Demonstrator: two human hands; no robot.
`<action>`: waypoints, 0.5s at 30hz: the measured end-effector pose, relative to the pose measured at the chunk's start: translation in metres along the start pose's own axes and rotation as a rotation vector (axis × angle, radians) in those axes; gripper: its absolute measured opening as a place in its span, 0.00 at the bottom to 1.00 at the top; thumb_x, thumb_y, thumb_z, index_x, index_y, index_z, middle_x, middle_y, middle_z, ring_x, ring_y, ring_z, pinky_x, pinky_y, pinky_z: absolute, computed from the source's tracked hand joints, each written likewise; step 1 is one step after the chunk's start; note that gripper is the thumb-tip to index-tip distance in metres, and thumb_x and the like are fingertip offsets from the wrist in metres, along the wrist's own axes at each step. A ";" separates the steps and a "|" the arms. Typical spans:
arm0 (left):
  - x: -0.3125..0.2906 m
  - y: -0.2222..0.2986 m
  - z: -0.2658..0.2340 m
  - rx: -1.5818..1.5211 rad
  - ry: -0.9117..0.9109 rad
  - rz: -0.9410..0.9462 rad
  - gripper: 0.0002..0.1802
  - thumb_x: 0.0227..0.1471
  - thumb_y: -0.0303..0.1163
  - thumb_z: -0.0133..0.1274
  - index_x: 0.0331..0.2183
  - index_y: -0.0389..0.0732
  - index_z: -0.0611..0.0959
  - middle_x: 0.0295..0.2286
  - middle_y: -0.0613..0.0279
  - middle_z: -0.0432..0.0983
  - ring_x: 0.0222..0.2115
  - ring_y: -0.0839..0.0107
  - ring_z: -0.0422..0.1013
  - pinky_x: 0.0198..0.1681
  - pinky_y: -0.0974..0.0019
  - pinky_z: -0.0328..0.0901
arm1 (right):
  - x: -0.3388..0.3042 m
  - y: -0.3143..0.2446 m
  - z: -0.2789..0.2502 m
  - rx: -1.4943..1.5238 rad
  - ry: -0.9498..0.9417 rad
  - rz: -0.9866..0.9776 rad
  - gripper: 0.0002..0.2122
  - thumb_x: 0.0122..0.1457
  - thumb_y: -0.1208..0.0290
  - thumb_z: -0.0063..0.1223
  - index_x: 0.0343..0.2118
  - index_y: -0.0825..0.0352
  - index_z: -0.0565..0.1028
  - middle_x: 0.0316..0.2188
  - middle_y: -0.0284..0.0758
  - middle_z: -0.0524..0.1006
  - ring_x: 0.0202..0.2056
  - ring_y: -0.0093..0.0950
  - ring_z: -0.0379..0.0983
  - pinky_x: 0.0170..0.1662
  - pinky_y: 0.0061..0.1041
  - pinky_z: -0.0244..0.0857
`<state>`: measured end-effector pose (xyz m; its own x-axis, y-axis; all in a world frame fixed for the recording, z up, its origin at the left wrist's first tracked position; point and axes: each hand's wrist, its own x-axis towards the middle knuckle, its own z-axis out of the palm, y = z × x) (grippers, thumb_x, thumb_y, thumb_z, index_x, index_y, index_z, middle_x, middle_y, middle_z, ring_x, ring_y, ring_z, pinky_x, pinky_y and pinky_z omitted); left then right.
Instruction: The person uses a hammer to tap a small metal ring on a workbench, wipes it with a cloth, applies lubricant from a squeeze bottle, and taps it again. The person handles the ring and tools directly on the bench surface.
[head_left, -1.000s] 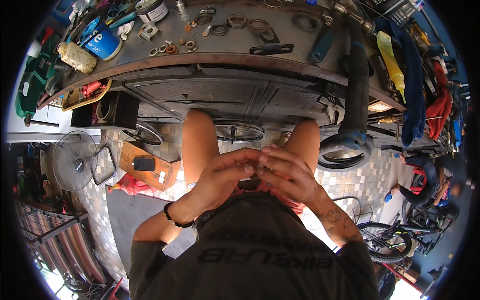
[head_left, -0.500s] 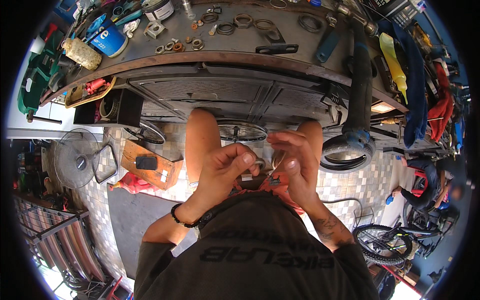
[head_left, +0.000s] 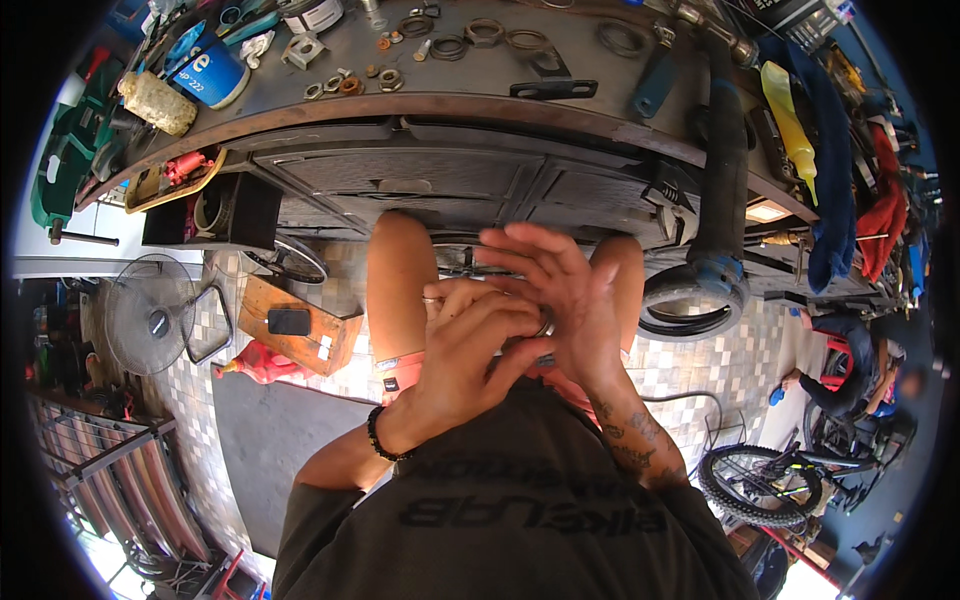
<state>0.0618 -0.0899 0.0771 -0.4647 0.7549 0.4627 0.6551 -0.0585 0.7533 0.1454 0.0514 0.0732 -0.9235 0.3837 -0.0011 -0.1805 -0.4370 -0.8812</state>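
Note:
My left hand [head_left: 465, 345], with a black bead bracelet at the wrist, is curled around a small shiny metal ring [head_left: 546, 324] just in front of my chest. My right hand [head_left: 560, 285], on a tattooed forearm, lies flat against that ring with its fingers spread and pointing up-left. Most of the ring is hidden between the two hands. Below them I see my dark shirt [head_left: 520, 500], and beyond them my bare knees over the tiled floor.
A metal workbench [head_left: 470, 105] curves across the top, strewn with rings, washers, nuts, a black bracket [head_left: 553, 89] and a blue can [head_left: 208, 70]. A tyre [head_left: 700, 300] hangs at the right. A fan [head_left: 150, 315] and a wooden box [head_left: 300, 325] stand on the left. A bicycle [head_left: 770, 480] and a seated person [head_left: 850, 360] are at the right.
My hands have shifted. The right hand opened its fingers and laid its palm on the part, and the left hand closed more tightly around it. The view tilted slightly down.

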 end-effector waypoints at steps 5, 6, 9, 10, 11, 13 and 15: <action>0.001 0.001 -0.005 0.216 0.053 0.155 0.21 0.40 0.24 0.66 0.41 0.44 0.86 0.44 0.73 0.81 0.42 0.68 0.70 0.49 0.52 0.55 | -0.022 0.011 -0.023 -0.075 -0.071 -0.256 0.25 0.70 0.58 0.56 0.60 0.72 0.67 0.57 0.48 0.73 0.60 0.39 0.72 0.63 0.38 0.66; 0.000 0.001 -0.005 0.250 0.061 0.179 0.23 0.36 0.26 0.65 0.41 0.45 0.86 0.46 0.75 0.81 0.42 0.68 0.69 0.49 0.52 0.54 | -0.031 0.009 -0.026 -0.038 -0.064 -0.196 0.23 0.65 0.70 0.62 0.59 0.73 0.68 0.57 0.48 0.74 0.60 0.38 0.72 0.62 0.38 0.68; -0.001 0.001 -0.005 0.272 0.052 0.209 0.21 0.38 0.28 0.64 0.41 0.45 0.87 0.47 0.75 0.80 0.43 0.70 0.69 0.49 0.52 0.54 | -0.038 0.010 -0.031 0.062 -0.053 -0.094 0.22 0.63 0.75 0.63 0.58 0.74 0.71 0.56 0.48 0.75 0.60 0.37 0.72 0.60 0.36 0.70; 0.000 0.001 -0.005 0.288 0.055 0.223 0.21 0.38 0.29 0.64 0.41 0.44 0.87 0.47 0.75 0.80 0.43 0.70 0.69 0.49 0.52 0.54 | -0.038 0.010 -0.032 0.086 -0.064 -0.097 0.22 0.63 0.75 0.64 0.57 0.74 0.71 0.56 0.48 0.75 0.59 0.37 0.72 0.60 0.35 0.70; 0.000 0.001 -0.005 0.305 0.057 0.236 0.21 0.39 0.30 0.64 0.41 0.44 0.87 0.47 0.75 0.80 0.43 0.70 0.69 0.48 0.52 0.53 | -0.037 0.011 -0.033 0.111 -0.076 -0.099 0.22 0.62 0.76 0.64 0.57 0.75 0.71 0.56 0.48 0.75 0.59 0.37 0.72 0.60 0.35 0.71; 0.000 0.003 -0.007 0.329 0.057 0.257 0.21 0.39 0.32 0.63 0.41 0.44 0.88 0.48 0.75 0.79 0.44 0.70 0.69 0.48 0.52 0.53 | -0.037 0.011 -0.035 0.156 -0.109 -0.090 0.22 0.62 0.76 0.64 0.57 0.75 0.72 0.56 0.48 0.75 0.59 0.37 0.72 0.60 0.34 0.72; -0.001 0.005 -0.010 0.339 0.046 0.265 0.23 0.39 0.33 0.63 0.42 0.43 0.88 0.49 0.75 0.79 0.44 0.71 0.69 0.49 0.52 0.54 | -0.037 0.011 -0.039 0.196 -0.151 -0.064 0.23 0.62 0.75 0.65 0.58 0.75 0.71 0.56 0.49 0.75 0.59 0.37 0.72 0.59 0.32 0.73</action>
<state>0.0599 -0.0976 0.0853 -0.2750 0.7121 0.6460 0.9107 -0.0226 0.4125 0.1907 0.0647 0.0453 -0.9454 0.2962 0.1358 -0.2891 -0.5706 -0.7686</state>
